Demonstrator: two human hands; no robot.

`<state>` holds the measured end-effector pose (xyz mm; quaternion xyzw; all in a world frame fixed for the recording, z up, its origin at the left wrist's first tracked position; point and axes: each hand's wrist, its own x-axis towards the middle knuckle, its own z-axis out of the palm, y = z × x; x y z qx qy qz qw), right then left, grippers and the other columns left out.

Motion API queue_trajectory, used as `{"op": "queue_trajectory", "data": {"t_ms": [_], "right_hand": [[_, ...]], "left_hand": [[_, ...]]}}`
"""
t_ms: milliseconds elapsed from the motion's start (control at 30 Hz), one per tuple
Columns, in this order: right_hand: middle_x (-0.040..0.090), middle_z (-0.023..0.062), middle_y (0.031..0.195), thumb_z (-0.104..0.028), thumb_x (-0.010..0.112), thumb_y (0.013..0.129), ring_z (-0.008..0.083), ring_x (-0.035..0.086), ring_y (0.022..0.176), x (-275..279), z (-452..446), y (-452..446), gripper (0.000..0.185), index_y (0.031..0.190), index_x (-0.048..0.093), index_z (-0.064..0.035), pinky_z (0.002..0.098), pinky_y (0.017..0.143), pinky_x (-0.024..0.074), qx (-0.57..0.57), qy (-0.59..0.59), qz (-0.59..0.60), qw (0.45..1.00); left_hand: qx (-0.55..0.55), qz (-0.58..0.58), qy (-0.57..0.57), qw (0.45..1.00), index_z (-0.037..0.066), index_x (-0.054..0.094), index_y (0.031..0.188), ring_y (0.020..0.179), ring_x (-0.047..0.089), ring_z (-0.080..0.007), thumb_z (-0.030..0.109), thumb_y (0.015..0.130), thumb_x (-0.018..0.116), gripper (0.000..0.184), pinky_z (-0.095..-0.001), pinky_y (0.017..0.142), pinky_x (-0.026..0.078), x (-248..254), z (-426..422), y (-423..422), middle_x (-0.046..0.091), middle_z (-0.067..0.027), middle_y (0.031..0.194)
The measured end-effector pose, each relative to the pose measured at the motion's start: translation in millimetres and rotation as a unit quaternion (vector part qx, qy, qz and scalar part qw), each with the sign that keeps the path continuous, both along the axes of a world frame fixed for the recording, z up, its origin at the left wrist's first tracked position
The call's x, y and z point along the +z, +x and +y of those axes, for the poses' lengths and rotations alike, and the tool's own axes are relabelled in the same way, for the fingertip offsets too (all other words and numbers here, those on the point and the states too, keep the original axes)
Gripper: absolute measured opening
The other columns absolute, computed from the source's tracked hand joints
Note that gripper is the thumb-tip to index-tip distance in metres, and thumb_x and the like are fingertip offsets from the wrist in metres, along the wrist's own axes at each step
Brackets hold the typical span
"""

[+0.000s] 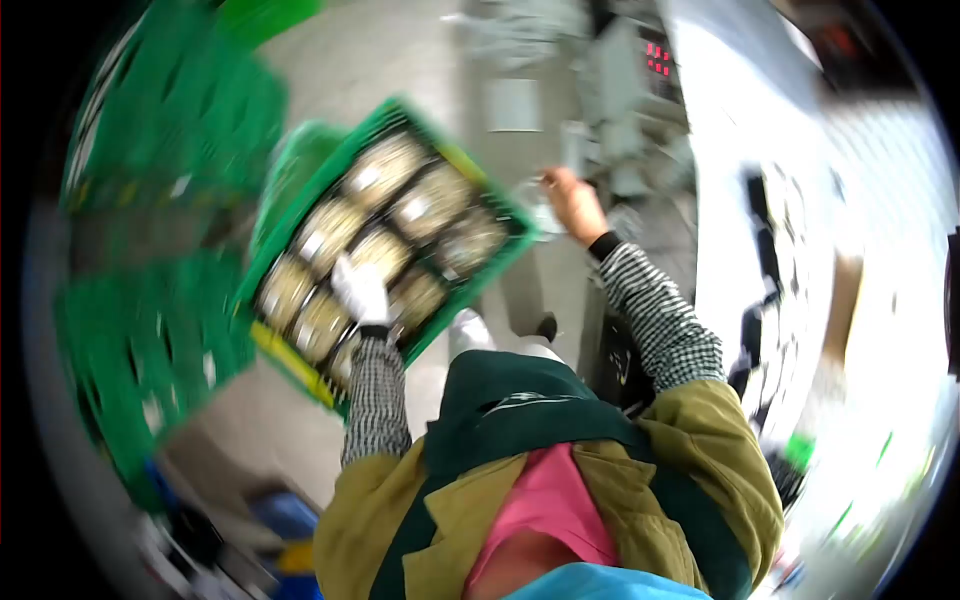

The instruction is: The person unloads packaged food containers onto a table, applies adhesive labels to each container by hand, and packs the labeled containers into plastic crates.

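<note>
A green crate (515, 222) with yellow corner strips holds several clear-topped packs of pale, noodle-like food in dark trays. In a white glove, my left hand (362, 290) is over the packs, its fingertips at a middle pack (380, 253). Motion smears those fingers, so their grip is unclear. Right of the crate, my bare right hand (577, 207) is raised with its fingers pinched together. A blurred piece of clear plastic (541, 212) hangs at these fingertips.
Stacks of green crates (165, 110) stand on the left, with more green crates (160, 350) below them. At the upper right is a machine with a red digital display (657, 58). A white work surface (735, 190) runs along the right, bearing dark trays (775, 290).
</note>
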<state>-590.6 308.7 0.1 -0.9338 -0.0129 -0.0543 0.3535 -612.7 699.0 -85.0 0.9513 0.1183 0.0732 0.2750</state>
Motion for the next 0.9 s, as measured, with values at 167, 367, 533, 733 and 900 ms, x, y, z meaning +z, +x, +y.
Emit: {"op": "queue_trajectory", "data": {"t_ms": [167, 367, 533, 733, 900], "right_hand": [[0.060, 0.0139, 0.096, -0.015, 0.050, 0.087, 0.0285, 0.059, 0.085, 32.4, -117.4, -230.5, 0.024, 0.108, 0.054, -0.0041, 0.0379, 0.074, 0.0471, -0.292, -0.048, 0.032, 0.955], [0.061, 0.0105, 0.090, -0.008, 0.049, 0.085, 0.0269, 0.058, 0.082, -4.4, -297.3, -577.2, 0.016, 0.099, 0.057, -0.0043, 0.0345, 0.075, 0.0459, -0.687, -0.208, -0.017, 0.696], [0.060, 0.0197, 0.091, -0.033, 0.054, 0.086, 0.0336, 0.055, 0.091, -12.6, -380.4, -697.4, 0.039, 0.099, 0.058, 0.0031, 0.0415, 0.082, 0.0429, -0.840, -0.248, 0.132, 0.464], [0.059, 0.0284, 0.093, -0.036, 0.045, 0.089, 0.0421, 0.055, 0.091, -4.8, -443.0, -679.9, 0.045, 0.106, 0.056, 0.0035, 0.0431, 0.080, 0.0427, -0.826, 0.017, 0.132, 0.548], [0.060, 0.0222, 0.104, -0.031, 0.052, 0.088, 0.0325, 0.059, 0.094, -36.8, -459.7, -702.0, 0.041, 0.113, 0.050, 0.0011, 0.0411, 0.082, 0.0437, -0.797, 0.102, 0.017, 0.595]], "left_hand": [[-0.240, -0.124, -0.069, 0.960, 0.001, 0.040, 0.128, 0.114, 0.044, -0.0344, 0.007, 0.081, 0.057, 0.050, -0.0411, 0.098, 0.034, 55.5, -143.3, 5.3, 0.046, -0.0212, 0.124], [-0.519, -0.126, -0.131, 0.835, 0.007, 0.048, 0.124, 0.105, 0.052, -0.0282, 0.008, 0.082, 0.057, 0.043, -0.0371, 0.090, 0.041, 124.5, -416.3, -12.3, 0.057, -0.0135, 0.112], [-0.649, -0.076, -0.179, 0.735, 0.006, 0.066, 0.092, 0.074, 0.061, -0.0305, 0.019, 0.086, 0.049, 0.022, -0.0386, 0.071, 0.048, 123.9, -664.2, -96.5, 0.065, -0.0140, 0.082], [-0.750, 0.051, -0.001, 0.660, 0.008, 0.061, 0.088, 0.083, 0.060, -0.0356, 0.036, 0.090, 0.039, 0.035, -0.0431, 0.074, 0.046, 69.7, -875.8, -257.5, 0.062, -0.0199, 0.083], [-0.576, 0.216, -0.101, 0.782, 0.002, 0.066, 0.088, 0.085, 0.060, -0.0378, 0.048, 0.083, 0.048, 0.050, -0.0423, 0.076, 0.046, 74.8, -915.3, -302.6, 0.062, -0.0239, 0.086]]}}
